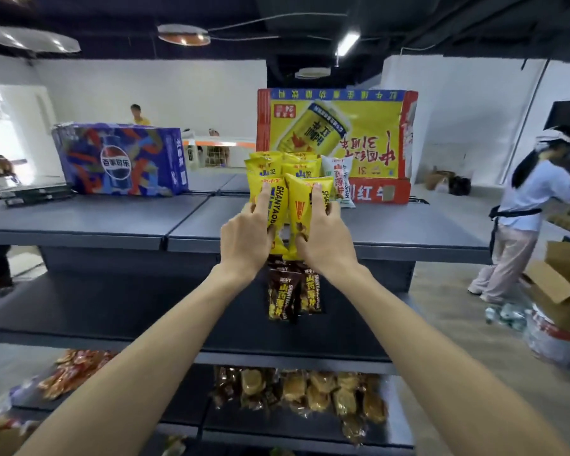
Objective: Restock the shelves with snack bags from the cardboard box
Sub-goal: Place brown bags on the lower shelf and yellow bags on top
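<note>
**A:** What are the hands on, centre frame?

**B:** The left hand (244, 240) grips one glossy yellow snack bag (272, 205), forefinger laid flat up its face. The right hand (324, 240) clasps a second yellow bag (301, 205) the same way. Both bags stand upright at the front edge of the top shelf (112, 222), a smooth grey metal slab, with more crinkly yellow bags (290, 166) packed just behind.

**A:** Room around them?

**B:** Bare shelf runs left to a blue printed drinks carton (119, 159); right of the bags, a white pouch (341, 179) leans against a red-and-yellow carton (336, 133). Below centre, dark brown bags (292, 291) sit on the middle shelf (112, 311). At the right edge is an open cardboard box (560, 284), blurred; I can't tell its contents.
</note>
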Available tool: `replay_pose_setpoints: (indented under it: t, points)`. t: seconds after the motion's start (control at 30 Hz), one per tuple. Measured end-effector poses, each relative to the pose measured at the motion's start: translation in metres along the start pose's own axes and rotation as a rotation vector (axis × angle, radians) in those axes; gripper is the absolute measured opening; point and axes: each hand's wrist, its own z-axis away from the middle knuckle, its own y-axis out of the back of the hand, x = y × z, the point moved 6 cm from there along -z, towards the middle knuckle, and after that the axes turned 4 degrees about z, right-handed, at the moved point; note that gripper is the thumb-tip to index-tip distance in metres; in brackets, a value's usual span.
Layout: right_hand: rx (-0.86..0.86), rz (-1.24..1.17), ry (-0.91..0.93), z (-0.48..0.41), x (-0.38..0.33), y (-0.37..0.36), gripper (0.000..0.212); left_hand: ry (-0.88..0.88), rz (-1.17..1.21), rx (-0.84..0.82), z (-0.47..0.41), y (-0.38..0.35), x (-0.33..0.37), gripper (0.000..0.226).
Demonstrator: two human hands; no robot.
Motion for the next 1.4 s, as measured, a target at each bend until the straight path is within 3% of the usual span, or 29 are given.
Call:
replay_pose_setpoints:
  t: [0.4, 0.53, 0.87, 1.0, 1.17, 1.4]
  points:
    - [0.020, 0.046, -0.040, -0.107, 0.027, -0.038, 0.090, 0.066, -0.047, -0.003, -0.090, -0.064, -0.037, 0.078]
    - [-0.007, 0.030, -0.013, -0.113, 0.042, -0.069, 0.093, 0.060, -0.101, -0.052, -0.081, -0.098, -0.047, 0.084]
    - [-0.118, -0.016, -0.078, -0.111, 0.053, -0.095, 0.127, 0.131, -0.014, -0.197, -0.084, -0.110, -0.061, 0.103]
    - [-0.095, 0.000, -0.080, -0.110, 0.049, -0.089, 0.123, 0.101, -0.036, -0.172, -0.086, -0.104, -0.057, 0.098]
    - [0.027, -0.004, -0.084, -0.119, 0.040, -0.075, 0.118, 0.074, -0.021, 0.003, -0.094, -0.088, -0.058, 0.094]
    - [-0.049, 0.058, -0.169, -0.109, 0.041, -0.097, 0.129, 0.077, -0.159, -0.154, -0.080, -0.106, -0.060, 0.111]
